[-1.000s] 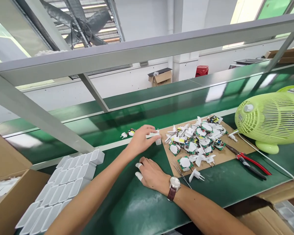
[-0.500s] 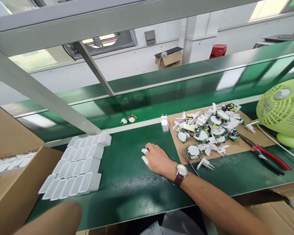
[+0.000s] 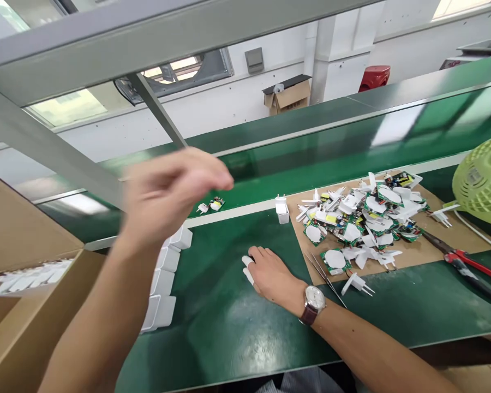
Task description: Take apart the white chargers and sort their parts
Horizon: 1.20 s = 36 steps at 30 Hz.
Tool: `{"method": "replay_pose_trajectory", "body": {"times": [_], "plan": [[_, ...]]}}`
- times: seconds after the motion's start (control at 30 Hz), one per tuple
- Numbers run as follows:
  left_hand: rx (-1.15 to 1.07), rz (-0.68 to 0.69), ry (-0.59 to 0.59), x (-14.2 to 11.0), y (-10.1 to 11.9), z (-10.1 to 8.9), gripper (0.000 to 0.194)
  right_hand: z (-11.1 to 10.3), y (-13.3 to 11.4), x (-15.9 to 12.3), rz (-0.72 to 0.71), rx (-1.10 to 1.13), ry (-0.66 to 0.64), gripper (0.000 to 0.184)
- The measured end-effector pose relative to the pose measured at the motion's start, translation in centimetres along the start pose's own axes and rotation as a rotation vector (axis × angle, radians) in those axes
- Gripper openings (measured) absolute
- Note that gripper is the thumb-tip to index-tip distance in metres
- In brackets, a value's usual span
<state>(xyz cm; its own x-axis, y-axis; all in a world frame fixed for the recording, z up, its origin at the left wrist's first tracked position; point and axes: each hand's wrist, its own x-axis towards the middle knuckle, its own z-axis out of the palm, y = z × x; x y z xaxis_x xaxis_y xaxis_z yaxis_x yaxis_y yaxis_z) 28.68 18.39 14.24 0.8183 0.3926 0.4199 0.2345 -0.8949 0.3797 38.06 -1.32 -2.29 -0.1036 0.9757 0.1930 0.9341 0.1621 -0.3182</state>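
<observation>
My left hand is raised above the far left of the bench, smeared by motion. Its fingers look bent inward, but their grip is unclear and no object shows in them. My right hand rests palm down on the green bench, fingers spread and holding nothing, white covers on two fingertips. Just beyond it stands a white charger housing with prongs on top. Several white open housings in rows are partly hidden behind my left arm. Beyond the bench edge lie a small circuit board with yellow parts and a white plug piece.
Circuit boards and white plug parts are heaped on a cardboard sheet. Tweezers, a plug and red-black pliers lie nearby. A green fan stands right; a cardboard box left. A metal frame crosses overhead.
My left hand has risen from the lower left, near the rows of housings, to above the bench's far edge. My right hand stays resting on the bench. The view has shifted slightly.
</observation>
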Motion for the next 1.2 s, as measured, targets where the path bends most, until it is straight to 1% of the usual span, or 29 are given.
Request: {"method": "replay_pose_trajectory", "body": {"times": [0.07,0.1,0.13,0.2,0.27,0.33,0.37,0.43,0.5,0.57,0.63,0.7,0.73,0.77,0.8,0.87,0.9,0.97,1.03,1.1,1.13,1.2], "plan": [[0.183,-0.171,-0.199,1.7,-2.2,1.0,0.046,-0.1,-0.1,0.0,0.001,-0.006,0.014,0.013],[0.287,-0.282,-0.292,2.4,-3.5,1.7,0.047,-0.2,-0.1,0.0,0.001,-0.008,0.023,0.013],[0.379,-0.389,-0.358,2.8,-4.9,2.4,0.051,-0.2,-0.1,0.0,-0.001,-0.010,0.031,0.013],[0.467,-0.530,-0.416,3.2,-7.6,3.5,0.055,-0.1,-0.1,0.1,-0.008,-0.010,0.042,0.011],[0.475,-0.603,-0.457,3.0,-9.7,3.9,0.052,0.0,-0.2,0.1,-0.009,-0.006,0.052,0.010],[0.472,-0.638,-0.477,2.7,-10.8,4.0,0.049,0.1,-0.1,0.2,-0.002,0.000,0.063,0.012],[0.471,-0.643,-0.470,2.6,-10.9,4.0,0.049,0.2,0.0,0.2,0.006,0.004,0.074,0.016],[0.464,-0.629,-0.430,2.3,-10.1,4.0,0.053,0.3,0.3,0.3,0.025,0.028,0.133,0.027],[0.434,-0.586,-0.386,1.7,-8.2,4.4,0.060,0.3,0.8,0.3,0.064,0.085,0.246,0.042],[0.380,-0.529,-0.371,0.3,-5.4,5.2,0.066,0.3,1.3,0.2,0.122,0.183,0.370,0.059],[0.311,-0.480,-0.403,-1.8,-2.1,6.3,0.070,0.2,1.7,0.2,0.200,0.317,0.424,0.080],[0.238,-0.445,-0.472,-4.1,0.9,7.6,0.069,0.5,1.9,0.1,0.284,0.477,0.392,0.095],[0.210,-0.429,-0.499,-5.2,2.0,8.1,0.066,0.7,2.0,0.1,0.317,0.550,0.354,0.097],[0.185,-0.410,-0.523,-6.2,2.9,8.5,0.061,0.9,2.1,0.1,0.333,0.604,0.313,0.096],[0.169,-0.392,-0.535,-6.9,3.4,8.6,0.056,1.1,2.2,0.1,0.326,0.637,0.279,0.090],[0.180,-0.368,-0.520,-7.8,3.3,7.8,0.048,1.2,2.3,0.0,0.276,0.631,0.262,0.072],[0.213,-0.367,-0.488,-8.0,2.7,7.0,0.046,1.0,2.4,0.0,0.260,0.588,0.275,0.064],[0.335,-0.394,-0.392,-8.4,1.1,4.6,0.042,0.3,2.3,-0.3,0.268,0.432,0.286,0.052],[0.484,-0.443,-0.300,-9.1,-1.0,2.0,0.036,-0.7,2.0,-0.6,0.327,0.233,0.231,0.049],[0.598,-0.489,-0.254,-10.1,-2.9,-0.1,0.032,-1.5,1.6,-0.8,0.362,0.113,0.135,0.053],[0.636,-0.505,-0.245,-10.7,-3.8,-0.7,0.030,-1.6,1.4,-0.9,0.357,0.115,0.104,0.056],[0.677,-0.513,-0.239,-11.8,-5.0,-1.3,0.029,-1.6,1.4,-0.9,0.301,0.207,0.084,0.058]]}}
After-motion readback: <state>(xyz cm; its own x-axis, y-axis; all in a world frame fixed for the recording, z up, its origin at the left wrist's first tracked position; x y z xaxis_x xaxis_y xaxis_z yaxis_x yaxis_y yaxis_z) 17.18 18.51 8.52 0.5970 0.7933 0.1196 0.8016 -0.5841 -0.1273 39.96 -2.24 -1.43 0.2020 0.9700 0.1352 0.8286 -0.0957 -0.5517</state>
